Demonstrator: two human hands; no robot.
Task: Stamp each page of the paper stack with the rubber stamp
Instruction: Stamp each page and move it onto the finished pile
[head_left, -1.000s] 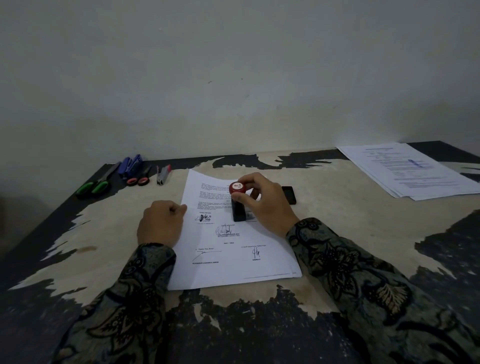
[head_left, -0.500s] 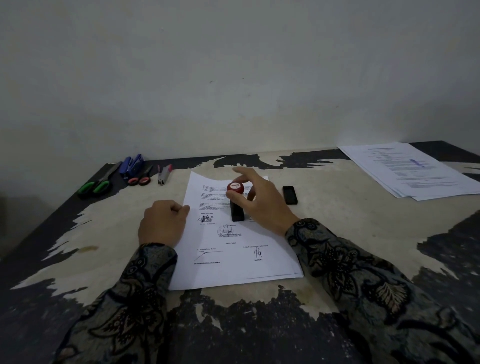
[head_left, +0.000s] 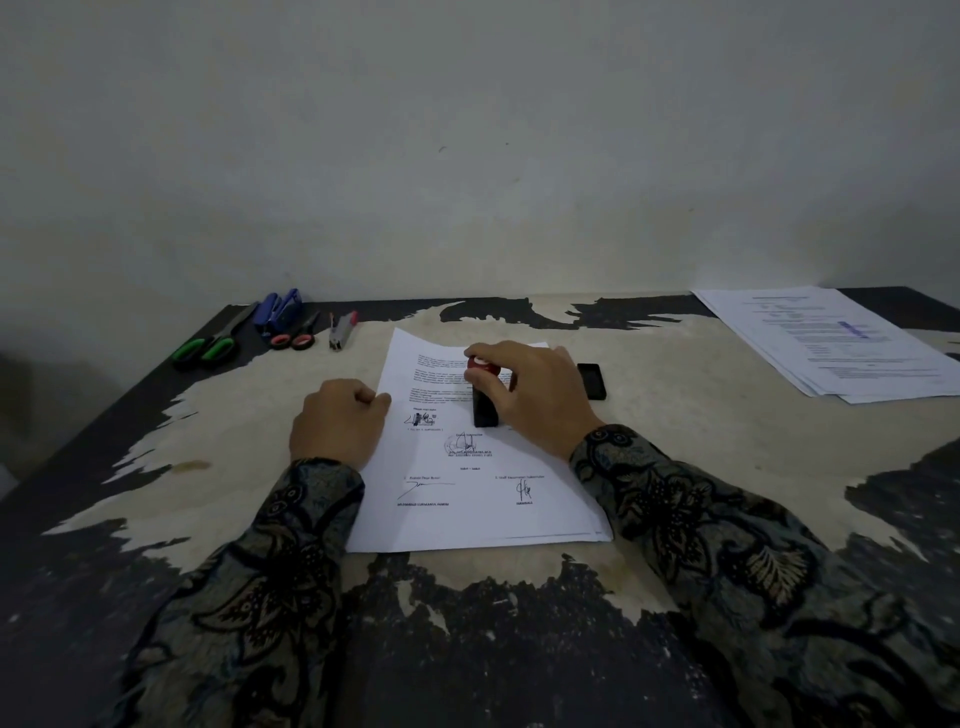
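Right hand (head_left: 540, 400) grasping one red-capped black rubber stamp (head_left: 483, 400) mid-frame on white paper stack (head_left: 483, 483), left hand (head_left: 337, 423) clenched at its left edge, two scissors upper left.

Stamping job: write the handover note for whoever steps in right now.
Right hand grips the rubber stamp, standing upright on the top page of the paper stack in front of the person.
Left hand rests as a loose fist on that page's left edge, holding nothing.
Black stamp cap lies just right of the stack.
A second paper pile sits far right.
Done: cannot tell if this press has left a mark.
Left: lift, check the mark, then stamp the pages beneath.
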